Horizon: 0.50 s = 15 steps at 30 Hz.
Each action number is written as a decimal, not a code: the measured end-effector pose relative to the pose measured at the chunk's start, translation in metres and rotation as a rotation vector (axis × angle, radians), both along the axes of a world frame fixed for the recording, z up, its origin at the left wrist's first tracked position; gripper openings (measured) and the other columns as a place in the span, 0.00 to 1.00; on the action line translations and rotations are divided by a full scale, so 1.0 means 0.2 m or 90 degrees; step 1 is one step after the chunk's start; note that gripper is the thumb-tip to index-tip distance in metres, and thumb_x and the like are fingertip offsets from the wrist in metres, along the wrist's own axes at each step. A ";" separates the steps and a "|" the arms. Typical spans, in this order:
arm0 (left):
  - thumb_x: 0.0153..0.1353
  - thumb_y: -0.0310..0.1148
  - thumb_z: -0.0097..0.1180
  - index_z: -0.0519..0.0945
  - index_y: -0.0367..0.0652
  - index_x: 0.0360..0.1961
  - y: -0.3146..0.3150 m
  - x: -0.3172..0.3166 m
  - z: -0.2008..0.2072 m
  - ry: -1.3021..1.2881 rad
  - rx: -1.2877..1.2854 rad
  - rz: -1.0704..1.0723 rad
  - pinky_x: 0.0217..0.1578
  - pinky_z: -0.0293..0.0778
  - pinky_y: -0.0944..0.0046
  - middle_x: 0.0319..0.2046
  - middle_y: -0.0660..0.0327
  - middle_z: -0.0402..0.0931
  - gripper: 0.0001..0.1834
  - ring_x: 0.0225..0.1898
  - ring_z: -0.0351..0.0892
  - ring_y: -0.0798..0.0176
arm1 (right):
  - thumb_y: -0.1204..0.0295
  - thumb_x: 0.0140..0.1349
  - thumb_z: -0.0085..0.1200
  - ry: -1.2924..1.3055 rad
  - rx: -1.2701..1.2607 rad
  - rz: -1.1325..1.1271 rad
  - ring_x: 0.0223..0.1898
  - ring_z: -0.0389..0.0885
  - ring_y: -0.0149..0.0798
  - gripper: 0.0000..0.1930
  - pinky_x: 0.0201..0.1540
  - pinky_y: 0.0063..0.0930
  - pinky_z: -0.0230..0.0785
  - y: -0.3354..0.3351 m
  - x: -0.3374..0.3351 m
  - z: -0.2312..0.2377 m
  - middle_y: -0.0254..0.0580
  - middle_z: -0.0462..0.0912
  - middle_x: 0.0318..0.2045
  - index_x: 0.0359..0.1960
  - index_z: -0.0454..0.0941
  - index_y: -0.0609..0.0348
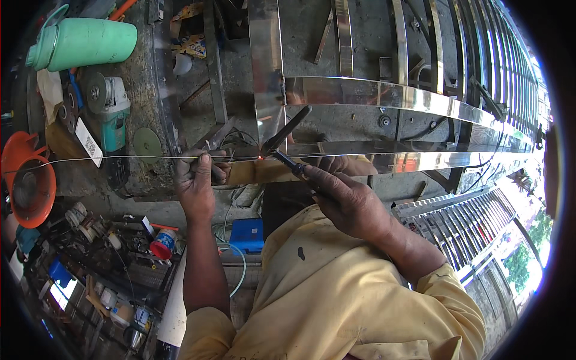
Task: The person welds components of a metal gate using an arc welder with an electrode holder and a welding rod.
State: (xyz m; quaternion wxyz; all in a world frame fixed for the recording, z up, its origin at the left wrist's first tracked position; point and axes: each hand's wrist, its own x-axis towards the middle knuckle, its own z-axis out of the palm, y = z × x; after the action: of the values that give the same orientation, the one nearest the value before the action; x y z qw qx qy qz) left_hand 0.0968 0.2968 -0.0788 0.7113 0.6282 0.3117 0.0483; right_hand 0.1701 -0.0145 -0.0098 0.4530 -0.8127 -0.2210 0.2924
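Note:
My right hand (354, 204) is closed round the handle of a black welding torch (288, 131). The torch head sits at a corner of a shiny metal frame (336, 91), where a small orange glow shows at its tip. From the left, my left hand (198, 171) pinches a long thin filler rod (129, 157) between thumb and fingers. The rod's right end reaches the glowing spot, and its other end runs out over the bench. Flat polished bars of the frame meet at that corner, with a dark joint mark a little above it.
On the bench at left are a green bottle (90, 45), an angle grinder (111, 111), and a round disc (147, 144). An orange funnel-shaped thing (27, 180) stands at far left. Below lie a blue box (246, 234) and cluttered tools. Another slatted metal panel (465, 225) is at right.

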 end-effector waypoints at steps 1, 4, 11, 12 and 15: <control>0.78 0.30 0.59 0.79 0.42 0.51 0.00 0.00 0.00 0.000 0.000 0.000 0.34 0.81 0.67 0.42 0.50 0.90 0.06 0.31 0.86 0.66 | 0.72 0.71 0.63 0.000 0.000 0.000 0.34 0.87 0.54 0.30 0.36 0.46 0.81 0.00 0.00 0.00 0.46 0.82 0.36 0.74 0.72 0.46; 0.78 0.30 0.59 0.79 0.41 0.52 -0.01 0.01 0.00 -0.004 -0.003 -0.003 0.34 0.82 0.67 0.41 0.50 0.90 0.07 0.30 0.86 0.66 | 0.72 0.71 0.63 0.006 0.000 0.008 0.34 0.87 0.55 0.31 0.36 0.47 0.81 0.01 -0.01 -0.01 0.47 0.83 0.37 0.75 0.72 0.45; 0.79 0.28 0.56 0.78 0.41 0.52 0.00 0.00 0.00 -0.016 0.026 -0.013 0.34 0.83 0.64 0.42 0.48 0.90 0.06 0.28 0.85 0.66 | 0.72 0.71 0.63 0.003 -0.022 0.020 0.36 0.88 0.55 0.32 0.37 0.47 0.83 0.01 0.00 0.01 0.47 0.85 0.41 0.76 0.71 0.43; 0.79 0.29 0.56 0.79 0.41 0.51 -0.01 0.02 0.02 -0.019 -0.002 0.010 0.34 0.83 0.63 0.42 0.48 0.90 0.06 0.28 0.85 0.66 | 0.72 0.71 0.63 0.000 -0.025 0.025 0.36 0.88 0.55 0.32 0.37 0.47 0.82 0.01 0.00 0.02 0.47 0.85 0.41 0.76 0.71 0.44; 0.79 0.32 0.58 0.80 0.41 0.49 0.00 0.00 0.00 -0.004 -0.022 0.045 0.32 0.82 0.63 0.43 0.48 0.90 0.06 0.28 0.85 0.66 | 0.72 0.70 0.63 -0.015 -0.011 0.012 0.36 0.87 0.55 0.32 0.37 0.47 0.81 0.01 -0.01 0.01 0.47 0.84 0.39 0.76 0.71 0.45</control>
State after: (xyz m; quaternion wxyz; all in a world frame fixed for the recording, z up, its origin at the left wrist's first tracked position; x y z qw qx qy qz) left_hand 0.0970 0.2959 -0.0780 0.7209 0.6043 0.3321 0.0698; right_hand 0.1683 -0.0132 -0.0075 0.4403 -0.8179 -0.2314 0.2892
